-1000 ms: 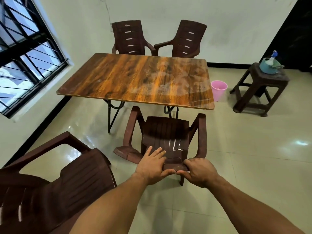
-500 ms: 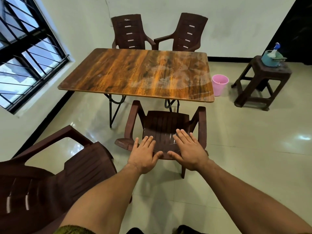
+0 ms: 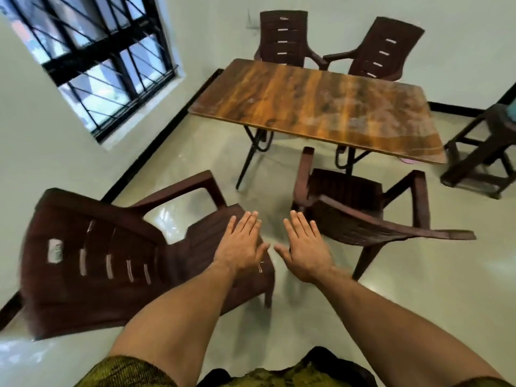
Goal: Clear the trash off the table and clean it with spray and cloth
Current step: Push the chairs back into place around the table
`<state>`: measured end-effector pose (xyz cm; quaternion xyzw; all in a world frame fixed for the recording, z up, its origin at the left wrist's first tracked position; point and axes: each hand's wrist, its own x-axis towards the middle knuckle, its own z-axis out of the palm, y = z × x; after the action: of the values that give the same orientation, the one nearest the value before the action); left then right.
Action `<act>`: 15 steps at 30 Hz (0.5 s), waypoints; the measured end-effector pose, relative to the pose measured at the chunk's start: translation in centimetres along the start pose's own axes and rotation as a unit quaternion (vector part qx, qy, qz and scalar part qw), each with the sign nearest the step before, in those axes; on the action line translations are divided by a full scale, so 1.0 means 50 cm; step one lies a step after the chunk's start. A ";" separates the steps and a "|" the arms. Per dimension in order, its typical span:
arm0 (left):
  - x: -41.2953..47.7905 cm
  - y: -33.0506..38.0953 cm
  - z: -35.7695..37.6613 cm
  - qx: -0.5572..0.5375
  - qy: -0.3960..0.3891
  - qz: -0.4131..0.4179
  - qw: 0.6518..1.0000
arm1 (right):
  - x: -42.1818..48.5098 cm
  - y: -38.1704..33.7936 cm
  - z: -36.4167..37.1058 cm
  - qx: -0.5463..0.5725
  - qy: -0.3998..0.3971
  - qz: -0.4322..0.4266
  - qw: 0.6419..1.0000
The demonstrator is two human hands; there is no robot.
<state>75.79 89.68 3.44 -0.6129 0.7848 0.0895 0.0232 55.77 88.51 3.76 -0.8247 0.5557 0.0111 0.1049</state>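
The table (image 3: 321, 107) stands past both hands, in the middle of the room, and neither hand touches it. The left hand (image 3: 240, 244) and right hand (image 3: 304, 247) are flat, with straight, slightly spread fingers, and hold nothing. The left hand hovers over the seat of the near left chair (image 3: 97, 247), though whether it touches I cannot tell. The right hand hangs over the floor in the gap, its fingertips close to the armrest of the near right chair (image 3: 357, 213), which sits just at the table's near edge. I judge the table to be stiff and fairly light, a thin board on dark folding metal legs, so it may rock or slide if pressed hard. A free hand would best steady it on the near long edge while the other wipes. The glossy top looks slick, so spray should spread easily and a cloth should glide. It is rectangular, with streaky orange-brown wood grain, and pale cloudy smears lie across its right half. Two more brown chairs (image 3: 282, 37) stand at the far side against the wall, a dark stool (image 3: 480, 152) stands to the right, and a barred window (image 3: 106, 65) is on the left.
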 end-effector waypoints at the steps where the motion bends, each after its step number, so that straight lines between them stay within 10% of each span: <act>1: -0.041 -0.052 -0.005 -0.004 -0.006 -0.013 1.000 | 0.006 -0.066 0.009 0.005 -0.006 -0.007 1.000; 15: -0.386 -0.618 -0.079 0.031 -0.057 -0.248 0.967 | 0.140 -0.762 0.092 0.074 -0.094 -0.183 0.976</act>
<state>110.73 100.32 6.66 -0.7809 0.6083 0.0912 0.1087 93.90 96.67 4.44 -0.8976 0.3822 0.0280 0.2177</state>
